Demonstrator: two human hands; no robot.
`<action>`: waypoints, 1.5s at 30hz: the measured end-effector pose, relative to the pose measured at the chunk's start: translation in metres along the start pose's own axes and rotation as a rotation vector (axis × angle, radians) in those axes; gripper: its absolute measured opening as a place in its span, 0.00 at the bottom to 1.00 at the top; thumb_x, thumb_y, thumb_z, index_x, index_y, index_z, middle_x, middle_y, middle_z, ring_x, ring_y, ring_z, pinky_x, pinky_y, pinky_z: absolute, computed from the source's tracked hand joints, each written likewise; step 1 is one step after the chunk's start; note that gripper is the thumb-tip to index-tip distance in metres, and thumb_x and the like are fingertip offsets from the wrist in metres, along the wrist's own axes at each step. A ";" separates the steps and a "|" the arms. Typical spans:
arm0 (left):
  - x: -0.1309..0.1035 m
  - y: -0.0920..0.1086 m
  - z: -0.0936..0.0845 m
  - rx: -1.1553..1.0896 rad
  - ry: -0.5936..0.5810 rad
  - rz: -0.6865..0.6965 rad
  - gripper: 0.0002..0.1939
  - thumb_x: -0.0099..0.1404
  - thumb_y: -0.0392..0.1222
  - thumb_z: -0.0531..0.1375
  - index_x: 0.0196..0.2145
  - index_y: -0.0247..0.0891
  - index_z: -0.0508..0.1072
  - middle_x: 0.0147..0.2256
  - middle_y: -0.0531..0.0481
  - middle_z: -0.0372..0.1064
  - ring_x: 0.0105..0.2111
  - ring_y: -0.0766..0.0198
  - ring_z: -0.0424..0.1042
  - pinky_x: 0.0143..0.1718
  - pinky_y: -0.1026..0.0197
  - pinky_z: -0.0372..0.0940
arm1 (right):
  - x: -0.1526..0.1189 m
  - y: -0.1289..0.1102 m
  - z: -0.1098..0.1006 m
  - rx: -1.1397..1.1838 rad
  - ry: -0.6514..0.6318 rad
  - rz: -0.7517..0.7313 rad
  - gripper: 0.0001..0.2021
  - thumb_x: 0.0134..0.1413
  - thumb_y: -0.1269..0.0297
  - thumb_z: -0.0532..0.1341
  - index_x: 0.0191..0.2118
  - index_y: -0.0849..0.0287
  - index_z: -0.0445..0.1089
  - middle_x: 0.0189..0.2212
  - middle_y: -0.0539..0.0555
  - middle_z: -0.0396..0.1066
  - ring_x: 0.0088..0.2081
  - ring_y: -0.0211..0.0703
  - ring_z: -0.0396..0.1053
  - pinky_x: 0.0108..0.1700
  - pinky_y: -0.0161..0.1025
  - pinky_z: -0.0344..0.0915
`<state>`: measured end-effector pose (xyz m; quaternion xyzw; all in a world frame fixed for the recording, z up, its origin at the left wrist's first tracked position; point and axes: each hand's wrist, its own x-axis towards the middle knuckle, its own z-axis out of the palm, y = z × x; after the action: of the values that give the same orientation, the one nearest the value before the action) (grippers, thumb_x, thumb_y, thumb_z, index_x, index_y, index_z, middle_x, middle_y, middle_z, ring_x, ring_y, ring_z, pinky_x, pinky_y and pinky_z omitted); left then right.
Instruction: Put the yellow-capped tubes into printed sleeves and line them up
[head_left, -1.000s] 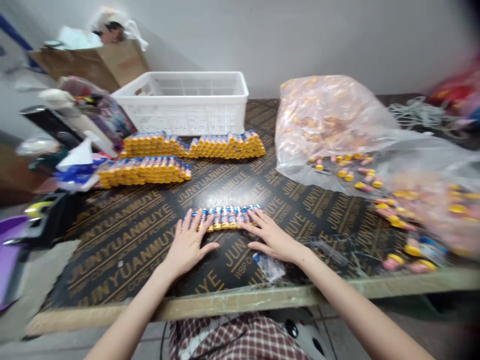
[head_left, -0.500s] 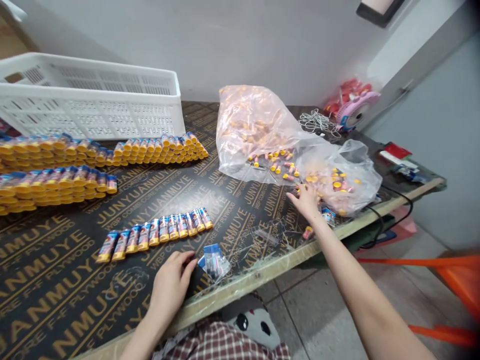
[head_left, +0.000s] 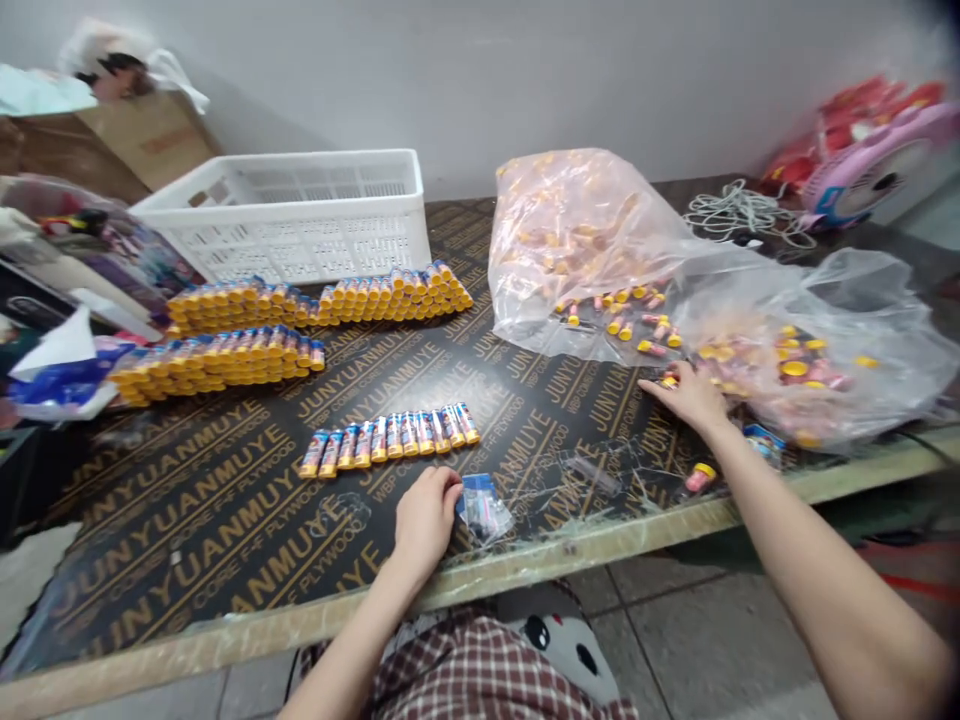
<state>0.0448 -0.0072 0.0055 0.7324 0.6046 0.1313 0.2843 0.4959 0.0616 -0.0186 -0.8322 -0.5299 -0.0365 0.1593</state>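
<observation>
My right hand [head_left: 694, 400] reaches to the mouth of a clear plastic bag [head_left: 570, 220]. Its thumb is spread from the fingers, with a small yellow-capped tube [head_left: 668, 379] beside the fingertips. My left hand [head_left: 426, 515] rests at the table's front, fingers curled together, right beside blue-printed clear plastic sleeves [head_left: 486, 508]. Whatever its fingertips pinch, if anything, is hidden. Behind it lies a slanting row of blue-wrapped, yellow-ended tubes [head_left: 390, 438]. A loose pink tube with a yellow cap [head_left: 700, 478] sits under my right forearm.
Stacked wrapped tubes [head_left: 217, 358] fill the left side, before a white slotted crate [head_left: 307, 235]. A second clear bag section [head_left: 847, 340] holds more capped tubes at right. Coiled white cord [head_left: 742, 213] and a pink fan [head_left: 877, 180] stand behind. The wooden table edge [head_left: 570, 550] runs in front.
The view has turned left, so everything sits farther right in it. My left hand's fingers are drawn closer together by the sleeves. My right hand stays at the bag's mouth.
</observation>
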 end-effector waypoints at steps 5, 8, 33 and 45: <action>0.008 0.006 0.003 0.040 -0.006 0.015 0.09 0.63 0.46 0.55 0.38 0.41 0.69 0.36 0.49 0.68 0.34 0.61 0.68 0.34 0.62 0.56 | -0.044 -0.040 0.003 0.089 -0.104 -0.114 0.27 0.47 0.43 0.59 0.46 0.59 0.66 0.34 0.58 0.67 0.38 0.52 0.68 0.40 0.47 0.64; 0.014 0.008 0.003 0.076 -0.029 0.020 0.06 0.61 0.44 0.58 0.33 0.40 0.69 0.34 0.50 0.67 0.32 0.61 0.68 0.32 0.63 0.55 | -0.082 -0.070 0.002 0.126 -0.155 -0.218 0.23 0.50 0.46 0.59 0.47 0.56 0.65 0.37 0.56 0.67 0.38 0.49 0.69 0.42 0.43 0.65; -0.001 0.003 -0.014 -1.302 0.017 -0.367 0.17 0.41 0.36 0.68 0.28 0.36 0.67 0.20 0.56 0.69 0.20 0.70 0.67 0.26 0.67 0.62 | -0.096 -0.101 -0.015 0.424 -0.356 -0.481 0.11 0.49 0.63 0.58 0.38 0.56 0.74 0.41 0.58 0.73 0.44 0.53 0.70 0.49 0.52 0.65; 0.004 0.001 -0.023 -1.643 0.165 -0.583 0.11 0.43 0.36 0.70 0.25 0.32 0.75 0.25 0.50 0.74 0.25 0.68 0.71 0.31 0.65 0.67 | -0.204 -0.220 -0.056 1.135 -0.154 -0.165 0.11 0.53 0.62 0.61 0.44 0.50 0.72 0.40 0.54 0.67 0.37 0.41 0.71 0.38 0.39 0.73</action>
<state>0.0339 0.0024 0.0238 0.1003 0.5004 0.5000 0.6997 0.2163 -0.0478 0.0379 -0.5726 -0.5396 0.3021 0.5383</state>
